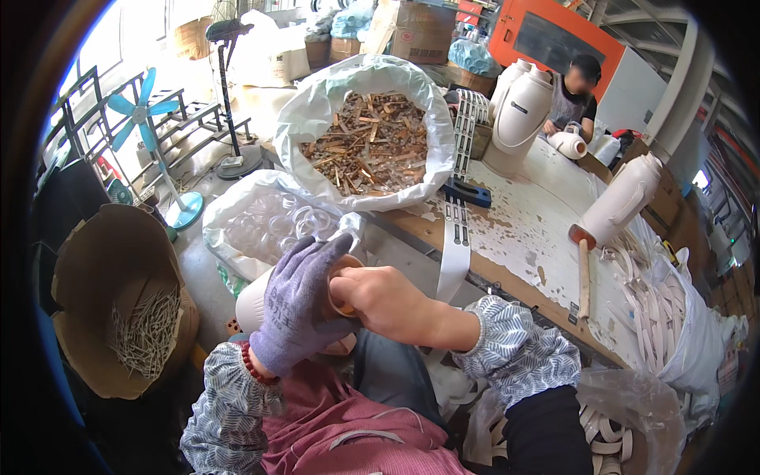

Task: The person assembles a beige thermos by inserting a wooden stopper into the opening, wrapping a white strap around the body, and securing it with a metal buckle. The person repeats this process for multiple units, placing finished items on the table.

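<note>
Hands first: my gloved left hand (297,305) is wrapped around a white jug body (257,305) at lower centre of the frame, and my bare right hand (380,301) is clenched at its orange-rimmed mouth (342,294), fingers curled over something I cannot make out. The jug lies nearly level, its long axis running left to right, mouth toward the right hand, so the right hand is nearer the opening and the left carries the weight.

Just above them sits a clear bag of plastic rings (265,226), and left of centre a cardboard box of thin sticks (146,328). Higher up, a big white sack of brown scrap pieces (368,142) rests at the edge of the table (538,229), whose white coating is worn. A finished jug (621,202) lies there at right. Beyond, at upper right, another person (578,99) handles a jug; a blue fan (142,111) stands at upper left.
</note>
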The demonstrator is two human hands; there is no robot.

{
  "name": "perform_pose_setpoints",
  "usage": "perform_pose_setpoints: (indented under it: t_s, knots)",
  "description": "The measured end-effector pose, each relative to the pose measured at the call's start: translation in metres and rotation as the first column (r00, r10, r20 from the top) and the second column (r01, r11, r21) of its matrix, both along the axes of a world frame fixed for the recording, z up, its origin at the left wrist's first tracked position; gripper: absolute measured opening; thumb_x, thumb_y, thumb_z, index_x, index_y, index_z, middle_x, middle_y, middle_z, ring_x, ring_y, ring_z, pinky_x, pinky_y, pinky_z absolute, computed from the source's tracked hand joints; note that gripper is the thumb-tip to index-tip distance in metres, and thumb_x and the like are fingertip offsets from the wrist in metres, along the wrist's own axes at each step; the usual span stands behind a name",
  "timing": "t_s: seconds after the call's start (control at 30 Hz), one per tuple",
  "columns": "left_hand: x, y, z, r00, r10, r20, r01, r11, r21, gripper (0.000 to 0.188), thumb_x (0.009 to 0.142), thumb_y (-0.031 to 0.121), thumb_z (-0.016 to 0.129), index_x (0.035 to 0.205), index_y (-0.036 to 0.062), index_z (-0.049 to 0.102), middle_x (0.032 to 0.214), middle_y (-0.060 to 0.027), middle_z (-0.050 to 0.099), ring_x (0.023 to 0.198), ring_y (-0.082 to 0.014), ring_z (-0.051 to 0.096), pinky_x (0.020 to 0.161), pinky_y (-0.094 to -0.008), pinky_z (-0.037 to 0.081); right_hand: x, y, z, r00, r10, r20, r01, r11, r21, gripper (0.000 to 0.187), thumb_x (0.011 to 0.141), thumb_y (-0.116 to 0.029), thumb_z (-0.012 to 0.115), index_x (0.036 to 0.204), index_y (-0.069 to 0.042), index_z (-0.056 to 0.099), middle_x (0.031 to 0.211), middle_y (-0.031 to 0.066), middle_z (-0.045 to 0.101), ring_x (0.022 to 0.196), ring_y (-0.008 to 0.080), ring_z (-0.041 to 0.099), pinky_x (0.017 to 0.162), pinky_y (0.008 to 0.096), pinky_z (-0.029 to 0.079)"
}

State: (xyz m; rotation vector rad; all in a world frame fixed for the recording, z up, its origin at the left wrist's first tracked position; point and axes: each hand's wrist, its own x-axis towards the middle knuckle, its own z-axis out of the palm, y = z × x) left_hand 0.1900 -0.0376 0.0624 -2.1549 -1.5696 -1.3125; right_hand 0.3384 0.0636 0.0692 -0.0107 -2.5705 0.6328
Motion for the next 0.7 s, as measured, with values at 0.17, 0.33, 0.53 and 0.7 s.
perform_pose_setpoints:
  t_s: [0.17,0.33,0.53,0.7]
  knots:
    - [-0.004,-0.005,-0.003,0.998,-0.058,-0.002,0.057,0.998,-0.039,0.094,0.052,0.023,0.089,0.133,0.0020,0.048,0.120,-0.0144,0.061,0.117,-0.0374,0.054,0.100,-0.0457,0.042,0.007,-0.002,-0.004,0.997,0.010,0.072,-0.022,0.987,0.162,0.015,0.076,-0.003,0.058,0.091,-0.005,0.055,0.085,0.0124,0.058,0.082,0.0324,0.061,0.070,0.0387,0.051]
    - [0.000,-0.005,-0.001,0.999,-0.021,0.040,0.021,1.000,0.016,0.086,0.049,0.025,0.086,0.126,0.0049,0.054,0.114,-0.0128,0.062,0.109,-0.0356,0.058,0.101,-0.0469,0.041,0.005,-0.011,-0.012,0.999,-0.046,-0.006,0.046,0.959,0.281,0.016,0.078,-0.008,0.057,0.093,-0.005,0.055,0.088,0.0122,0.057,0.085,0.0309,0.061,0.071,0.0377,0.051]
    - [0.000,-0.014,0.007,0.997,-0.060,-0.048,0.055,0.994,-0.095,0.080,0.054,0.028,0.082,0.127,0.0108,0.054,0.107,-0.0091,0.062,0.104,-0.0306,0.059,0.095,-0.0437,0.044,0.009,-0.011,-0.005,0.987,-0.050,0.152,-0.032,0.869,0.493,0.013,0.083,-0.013,0.056,0.093,-0.006,0.060,0.085,0.0092,0.057,0.078,0.0250,0.061,0.063,0.0344,0.053]
    - [0.004,-0.008,0.004,0.992,-0.011,-0.124,-0.003,0.993,-0.115,0.084,0.050,0.033,0.084,0.124,0.0085,0.055,0.103,-0.0112,0.061,0.100,-0.0316,0.060,0.095,-0.0459,0.044,0.004,-0.009,-0.011,0.992,-0.115,0.051,0.084,0.908,0.410,0.008,0.080,-0.016,0.059,0.083,-0.009,0.063,0.076,0.0099,0.058,0.071,0.0266,0.061,0.060,0.0370,0.050]
